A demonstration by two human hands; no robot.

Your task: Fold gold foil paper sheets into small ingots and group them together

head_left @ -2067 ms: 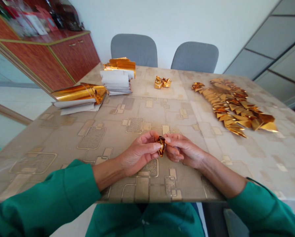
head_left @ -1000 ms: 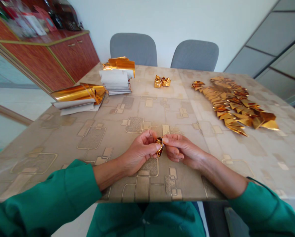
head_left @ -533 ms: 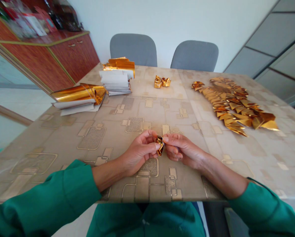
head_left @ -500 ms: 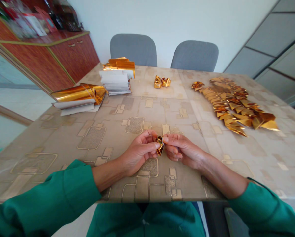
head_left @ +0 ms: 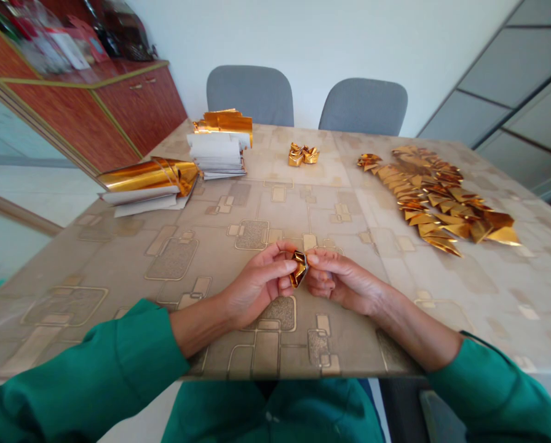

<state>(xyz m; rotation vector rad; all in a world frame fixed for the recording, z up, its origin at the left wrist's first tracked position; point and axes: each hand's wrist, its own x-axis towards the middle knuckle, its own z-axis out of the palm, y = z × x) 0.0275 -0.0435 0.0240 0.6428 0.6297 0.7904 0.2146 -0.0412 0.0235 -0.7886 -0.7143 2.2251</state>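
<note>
A small folded piece of gold foil paper (head_left: 298,269) is held between my two hands, above the near part of the table. My left hand (head_left: 264,280) pinches it from the left, thumb on its face and fingers behind. At its upper right edge my right hand (head_left: 342,277) grips it between thumb and forefinger, the other fingers curled below. Farther off, two finished-looking gold paper ingots (head_left: 303,154) sit side by side. On the right lies a large spread of folded gold paper pieces (head_left: 435,197), overlapping in rows.
A patterned cloth covers the table (head_left: 202,332). Gold foil sheets with white backs form one stack (head_left: 218,154) at the back left and a second, curled stack (head_left: 149,184) nearer. Two grey chairs (head_left: 250,92) stand beyond the far edge. A wooden cabinet (head_left: 137,111) is at left.
The folded gold paper has tilted and risen very slightly in my fingers. My left thumb has shifted a little on it. The stacks, ingots and spread pieces stay in place.
</note>
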